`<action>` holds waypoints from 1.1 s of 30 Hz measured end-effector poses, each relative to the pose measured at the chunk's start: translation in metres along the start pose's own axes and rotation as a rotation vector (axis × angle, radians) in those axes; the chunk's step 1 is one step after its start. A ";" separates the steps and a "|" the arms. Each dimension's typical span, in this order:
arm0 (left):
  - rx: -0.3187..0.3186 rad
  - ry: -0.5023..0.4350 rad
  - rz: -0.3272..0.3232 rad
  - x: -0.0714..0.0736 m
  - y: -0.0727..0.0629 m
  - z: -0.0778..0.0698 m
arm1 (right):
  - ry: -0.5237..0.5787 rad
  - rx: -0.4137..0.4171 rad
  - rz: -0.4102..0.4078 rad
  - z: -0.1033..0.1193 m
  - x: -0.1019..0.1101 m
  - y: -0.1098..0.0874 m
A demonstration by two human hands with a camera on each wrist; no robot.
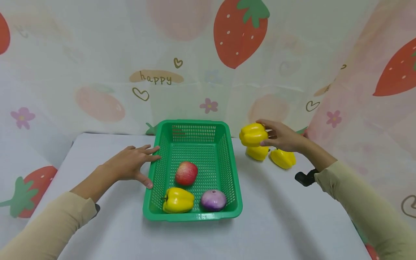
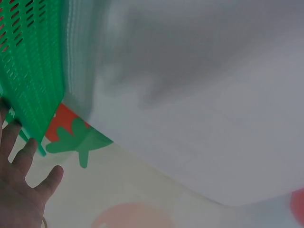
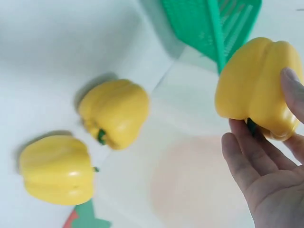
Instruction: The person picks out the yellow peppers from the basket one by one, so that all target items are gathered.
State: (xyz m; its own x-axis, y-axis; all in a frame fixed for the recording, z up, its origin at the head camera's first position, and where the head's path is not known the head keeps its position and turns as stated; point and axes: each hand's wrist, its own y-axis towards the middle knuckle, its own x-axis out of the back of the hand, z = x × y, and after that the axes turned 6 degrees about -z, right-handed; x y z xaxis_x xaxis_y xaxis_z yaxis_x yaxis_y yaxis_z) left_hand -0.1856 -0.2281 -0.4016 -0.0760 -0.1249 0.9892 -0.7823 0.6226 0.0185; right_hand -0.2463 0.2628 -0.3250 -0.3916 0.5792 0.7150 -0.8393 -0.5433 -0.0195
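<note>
My right hand (image 1: pixel 282 136) grips a yellow bell pepper (image 1: pixel 253 135), raised above the table to the right of the basket. In the right wrist view the thumb lies on one side of this pepper (image 3: pixel 256 85) and the fingers sit round its stem end. Two more yellow peppers lie below, one (image 1: pixel 258 153) under the held pepper and another (image 1: pixel 283 159) farther right. At the left rim of the green basket (image 1: pixel 234 173), my left hand (image 1: pixel 131 164) has its fingers spread. Inside the basket are a red apple (image 1: pixel 186 173), a yellow pepper (image 1: pixel 178 200) and a purple eggplant-like vegetable (image 1: pixel 213 200).
The basket stands on a white-covered table (image 1: pixel 273 224). A printed cloth (image 1: pixel 182 47) with strawberries hangs right behind the table's back edge. A black wrist mount (image 1: pixel 305 178) sticks out beside the right sleeve.
</note>
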 end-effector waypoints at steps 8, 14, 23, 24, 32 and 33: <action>0.005 0.001 0.001 -0.001 0.000 0.000 | -0.021 -0.107 -0.041 -0.043 -0.001 -0.038; 0.007 0.009 0.001 -0.001 -0.001 0.000 | -0.027 -0.177 -0.050 -0.075 -0.012 -0.063; 0.002 0.010 0.001 -0.001 0.000 0.000 | -0.031 -0.281 -0.004 -0.107 -0.025 -0.090; 0.002 0.010 0.001 -0.001 0.000 0.000 | -0.032 -0.293 -0.004 -0.110 -0.026 -0.093; 0.010 0.004 0.002 -0.001 -0.001 0.000 | -0.044 -0.345 -0.010 -0.125 -0.031 -0.104; 0.010 0.005 0.002 -0.001 -0.001 0.000 | -0.045 -0.352 -0.008 -0.127 -0.032 -0.105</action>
State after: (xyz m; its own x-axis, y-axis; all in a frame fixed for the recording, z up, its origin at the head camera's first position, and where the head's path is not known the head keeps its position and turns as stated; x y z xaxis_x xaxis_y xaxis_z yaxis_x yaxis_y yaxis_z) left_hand -0.1846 -0.2285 -0.4028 -0.0745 -0.1200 0.9900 -0.7884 0.6149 0.0152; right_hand -0.1929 0.3783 -0.4346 -0.3739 0.5514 0.7457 -0.9240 -0.2913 -0.2479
